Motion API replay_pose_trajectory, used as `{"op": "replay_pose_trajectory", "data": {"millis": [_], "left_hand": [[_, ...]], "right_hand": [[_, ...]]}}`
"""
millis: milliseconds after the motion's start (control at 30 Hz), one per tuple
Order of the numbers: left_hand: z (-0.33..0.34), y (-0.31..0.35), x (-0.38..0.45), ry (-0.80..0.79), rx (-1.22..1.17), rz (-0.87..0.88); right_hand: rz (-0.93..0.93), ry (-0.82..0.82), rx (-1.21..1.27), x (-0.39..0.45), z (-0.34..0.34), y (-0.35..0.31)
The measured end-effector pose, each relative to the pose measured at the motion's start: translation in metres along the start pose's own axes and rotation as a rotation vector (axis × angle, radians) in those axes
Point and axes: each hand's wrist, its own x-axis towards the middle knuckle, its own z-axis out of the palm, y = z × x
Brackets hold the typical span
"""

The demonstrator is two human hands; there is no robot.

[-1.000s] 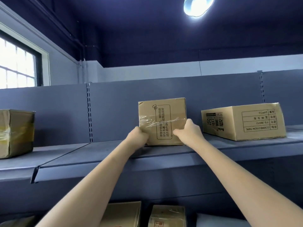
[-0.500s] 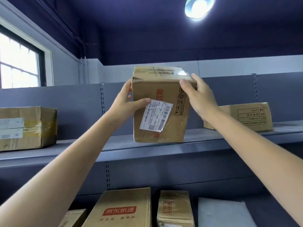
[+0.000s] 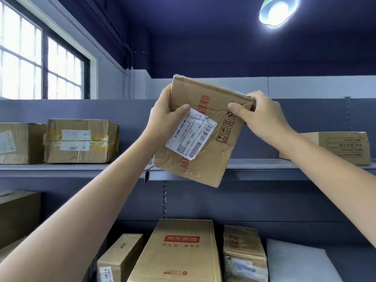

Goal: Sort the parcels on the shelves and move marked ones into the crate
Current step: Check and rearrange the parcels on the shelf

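Aloft, both hands, left (image 3: pixel 162 117) and right (image 3: pixel 258 117), grip a tilted parcel (image 3: pixel 205 159).

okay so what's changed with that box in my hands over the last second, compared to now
The cardboard box stood on the upper shelf a second ago with both hands at its lower front. It has since been lifted clear and tipped, so the face bearing the white shipping label is toward the camera. The left hand and right hand grip its upper corners, thumbs in front. The other parcels on the shelves have not moved.
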Motion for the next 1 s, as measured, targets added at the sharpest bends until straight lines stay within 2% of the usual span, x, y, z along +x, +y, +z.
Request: {"op": "replay_pose_trajectory", "data": {"millis": [133, 333, 500, 567, 667, 733, 900, 1000], "left_hand": [[-0.014, -0.002, 0.000, -0.002, 0.143, 0.048], [-0.020, 0.001, 0.008, -0.066, 0.281, 0.111], [-0.016, 0.006, 0.015, -0.125, 0.314, 0.154], [-0.013, 0.000, 0.018, -0.078, 0.389, 0.138], [-0.010, -0.024, 0.008, 0.106, 0.651, 0.064], [-0.010, -0.044, -0.010, 0.189, 0.574, -0.056], [-0.009, -0.089, -0.047, 0.185, -0.057, -0.418], [-0.009, -0.103, -0.054, 0.126, -0.133, -0.367]], "right_hand": [[0.041, 0.002, -0.007, -0.011, 0.016, 0.002], [0.105, -0.129, -0.010, -0.016, 0.032, 0.004], [-0.049, -0.084, 0.003, -0.013, 0.039, -0.003], [-0.027, -0.062, 0.042, -0.013, 0.042, -0.001], [0.043, -0.021, 0.096, -0.014, 0.048, 0.009], [0.093, -0.011, 0.153, -0.017, 0.053, 0.017], [0.292, -0.064, 0.373, -0.021, 0.069, 0.041], [0.402, -0.157, 0.452, -0.028, 0.085, 0.053]]}}
